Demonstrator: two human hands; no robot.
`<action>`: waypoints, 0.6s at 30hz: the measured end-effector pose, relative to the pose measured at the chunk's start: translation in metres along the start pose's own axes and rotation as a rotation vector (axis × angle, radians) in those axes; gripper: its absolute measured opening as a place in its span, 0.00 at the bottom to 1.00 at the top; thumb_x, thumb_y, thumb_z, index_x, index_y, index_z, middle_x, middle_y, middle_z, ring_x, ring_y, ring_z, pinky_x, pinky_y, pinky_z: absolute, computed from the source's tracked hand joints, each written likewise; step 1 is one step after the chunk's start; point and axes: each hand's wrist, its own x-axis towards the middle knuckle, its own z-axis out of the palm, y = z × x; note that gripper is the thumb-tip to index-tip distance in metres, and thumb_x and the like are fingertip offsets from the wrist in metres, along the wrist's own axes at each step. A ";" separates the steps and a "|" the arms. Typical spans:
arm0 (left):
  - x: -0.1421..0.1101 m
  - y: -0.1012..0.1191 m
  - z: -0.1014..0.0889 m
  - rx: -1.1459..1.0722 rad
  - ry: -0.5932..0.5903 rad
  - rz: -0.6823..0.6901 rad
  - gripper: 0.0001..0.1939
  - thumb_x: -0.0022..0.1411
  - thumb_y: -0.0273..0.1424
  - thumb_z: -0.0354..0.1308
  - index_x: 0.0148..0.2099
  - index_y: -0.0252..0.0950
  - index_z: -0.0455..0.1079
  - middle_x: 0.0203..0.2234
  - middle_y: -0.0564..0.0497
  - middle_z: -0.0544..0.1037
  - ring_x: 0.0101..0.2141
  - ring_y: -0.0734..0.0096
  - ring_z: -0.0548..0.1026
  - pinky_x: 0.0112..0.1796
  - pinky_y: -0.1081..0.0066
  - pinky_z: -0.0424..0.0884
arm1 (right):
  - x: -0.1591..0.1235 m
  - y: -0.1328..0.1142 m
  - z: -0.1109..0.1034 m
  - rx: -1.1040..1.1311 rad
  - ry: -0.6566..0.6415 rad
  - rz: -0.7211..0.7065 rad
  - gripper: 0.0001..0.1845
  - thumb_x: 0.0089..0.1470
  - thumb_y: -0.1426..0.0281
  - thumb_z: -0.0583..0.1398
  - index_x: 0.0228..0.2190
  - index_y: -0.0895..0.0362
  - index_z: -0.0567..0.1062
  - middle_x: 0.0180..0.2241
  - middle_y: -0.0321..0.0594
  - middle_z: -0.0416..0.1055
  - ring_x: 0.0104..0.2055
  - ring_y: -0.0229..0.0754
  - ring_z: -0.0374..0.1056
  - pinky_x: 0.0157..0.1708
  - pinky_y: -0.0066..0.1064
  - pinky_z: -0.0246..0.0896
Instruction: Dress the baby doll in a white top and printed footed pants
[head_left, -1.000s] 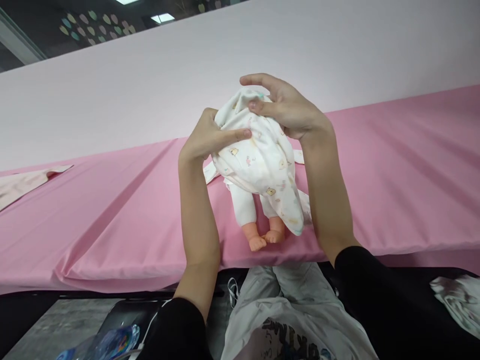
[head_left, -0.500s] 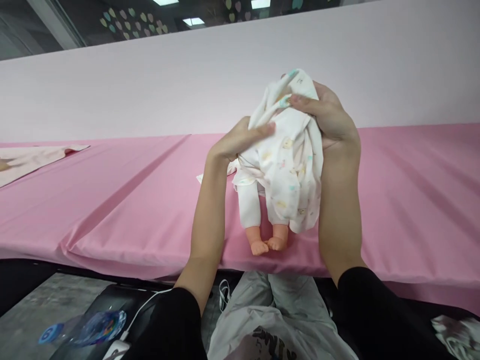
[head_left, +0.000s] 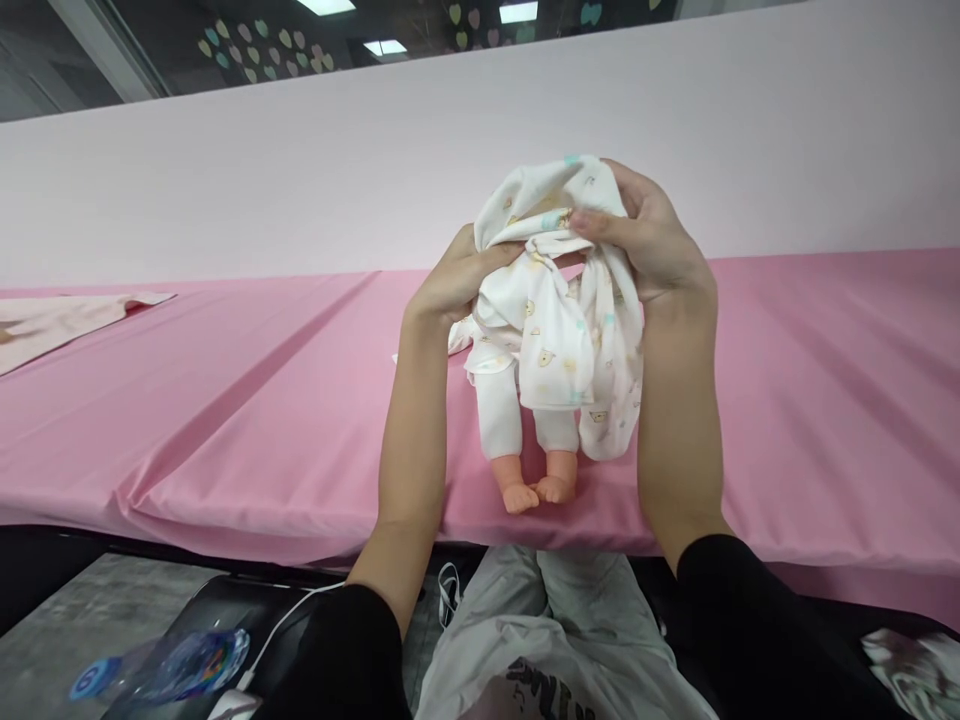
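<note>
Garment (head_left: pixel 551 345) in L/R hands (head_left: pixel 456 280) (head_left: pixel 661 240), doll (head_left: pixel 500 425) below

Dark lettering (head_left: pixel 551 690) is printed on the pale shirt (head_left: pixel 480 655) at six o'clock; no whole word can be read.

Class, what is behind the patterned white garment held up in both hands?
A doll's white-clad legs and bare feet show below the garment, on the pink cover. Its head and chest cannot be seen; the garment hides that area.

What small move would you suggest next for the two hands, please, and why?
I would perhaps ease the left hand and right hand slightly apart to smooth the printed garment, since both hold its upper part, where the fabric is bunched in folds.
</note>
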 end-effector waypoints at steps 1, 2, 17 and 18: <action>0.000 0.001 0.001 0.003 -0.002 -0.002 0.14 0.61 0.39 0.55 0.45 0.37 0.67 0.36 0.47 0.75 0.42 0.58 0.75 0.38 0.62 0.74 | 0.001 0.001 0.001 -0.021 0.033 0.010 0.16 0.45 0.66 0.67 0.38 0.51 0.71 0.37 0.34 0.70 0.43 0.42 0.68 0.43 0.33 0.68; -0.001 0.002 0.002 0.003 -0.006 -0.007 0.14 0.61 0.40 0.54 0.45 0.37 0.67 0.36 0.47 0.75 0.42 0.58 0.75 0.39 0.62 0.74 | 0.002 0.002 0.003 -0.039 0.061 0.018 0.16 0.45 0.66 0.67 0.37 0.51 0.71 0.37 0.35 0.70 0.43 0.42 0.68 0.43 0.34 0.68; 0.006 -0.001 0.006 -0.128 0.170 0.016 0.20 0.56 0.44 0.60 0.44 0.35 0.66 0.34 0.48 0.74 0.44 0.58 0.74 0.42 0.61 0.72 | 0.004 0.003 0.021 -0.123 -0.054 -0.001 0.20 0.43 0.60 0.69 0.36 0.55 0.71 0.36 0.35 0.70 0.42 0.43 0.68 0.38 0.33 0.69; 0.007 -0.001 0.006 -0.147 0.186 0.011 0.19 0.55 0.43 0.60 0.43 0.34 0.66 0.34 0.48 0.74 0.44 0.57 0.74 0.43 0.61 0.72 | 0.004 0.002 0.021 -0.163 -0.092 0.014 0.21 0.41 0.60 0.70 0.35 0.55 0.71 0.36 0.35 0.70 0.43 0.44 0.67 0.40 0.34 0.68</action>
